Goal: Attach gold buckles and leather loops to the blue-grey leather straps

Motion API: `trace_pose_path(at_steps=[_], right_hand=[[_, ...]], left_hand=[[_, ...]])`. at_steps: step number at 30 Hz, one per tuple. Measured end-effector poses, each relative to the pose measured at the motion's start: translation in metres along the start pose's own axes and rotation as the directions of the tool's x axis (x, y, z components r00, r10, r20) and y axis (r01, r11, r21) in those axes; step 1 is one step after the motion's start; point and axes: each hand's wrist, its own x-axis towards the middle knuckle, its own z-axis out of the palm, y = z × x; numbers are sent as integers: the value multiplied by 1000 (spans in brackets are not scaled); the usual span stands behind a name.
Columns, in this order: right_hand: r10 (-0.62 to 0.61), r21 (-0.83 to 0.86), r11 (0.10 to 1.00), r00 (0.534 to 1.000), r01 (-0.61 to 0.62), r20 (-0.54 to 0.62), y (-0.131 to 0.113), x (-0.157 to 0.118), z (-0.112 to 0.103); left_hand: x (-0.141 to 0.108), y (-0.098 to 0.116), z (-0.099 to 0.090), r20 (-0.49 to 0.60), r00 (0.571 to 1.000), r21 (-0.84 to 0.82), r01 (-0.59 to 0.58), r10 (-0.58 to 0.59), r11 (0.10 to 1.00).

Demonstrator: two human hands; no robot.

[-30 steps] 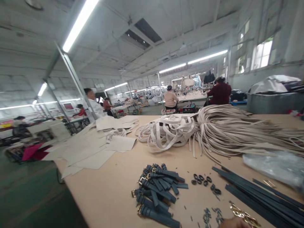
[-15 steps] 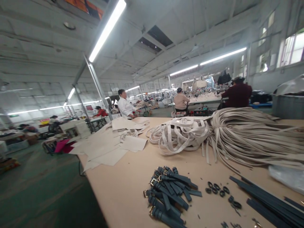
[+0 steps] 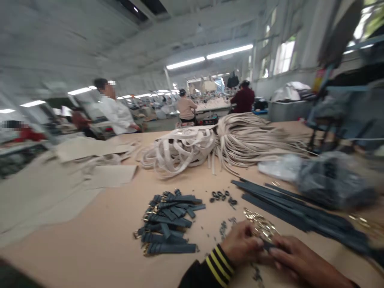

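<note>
My left hand point(image 3: 241, 245), in a dark sleeve with yellow stripes, is closed at the lower right of the view. Close beside it, my right hand point(image 3: 295, 258) is closed too. Between the two sets of fingers a short piece of dark leather strap point(image 3: 267, 245) shows; most of it is hidden by the fingers. Gold buckles point(image 3: 261, 223) lie in a heap just beyond my hands. To the left is a pile of dark buckled straps point(image 3: 169, 220). Small dark loops point(image 3: 220, 196) sit beyond, and long dark strips point(image 3: 288, 204) stretch along the right.
Beige sheet pieces point(image 3: 87, 160) cover the table's left side. Pale looped straps point(image 3: 180, 150) and a big beige bundle of strips point(image 3: 249, 140) stand at the back. Clear plastic bags point(image 3: 333, 178) lie to the right. Several people work beyond the table.
The view has swung right and down, so the table contents appear further left. Both my hands have come into view with a dark strap between them.
</note>
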Motion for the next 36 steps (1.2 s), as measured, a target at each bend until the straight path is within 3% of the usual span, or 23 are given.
trace_pose_path(at_steps=[1,2,6,8,13,19,23,27,31,36], right_hand=[[-13,15,1000,995,11,102,-2,0,-1],[-30,20,999,991,27,133,-3,2,-2],[-80,-64,994,995,84,60,-7,10,-5],[-100,-85,991,994,104,48,-8,8,-4],[-22,-17,1000,985,25,173,-2,2,-13],[-102,-254,964,990,75,-94,-17,40,-41],[-153,-526,842,988,120,-19,-39,88,-22],[-133,-616,781,991,100,-8,-48,126,12],[-82,-687,726,996,35,-36,-48,141,31],[-16,-717,697,999,-15,-36,-45,149,32]], left_hand=[[2,3,-1,24,999,-5,29,-29,1000],[4,4,-2,46,995,-1,87,-87,996],[10,-1,-4,97,948,163,285,-303,945],[8,-3,-2,82,947,202,291,-312,935],[3,-3,3,76,960,253,242,-269,937],[3,-5,5,47,965,285,235,-259,929],[5,-9,3,-17,972,315,227,-234,922],[6,-12,1,-38,968,329,246,-247,912],[6,-16,0,-42,965,335,257,-258,907],[6,-18,0,-27,973,311,228,-231,923]])
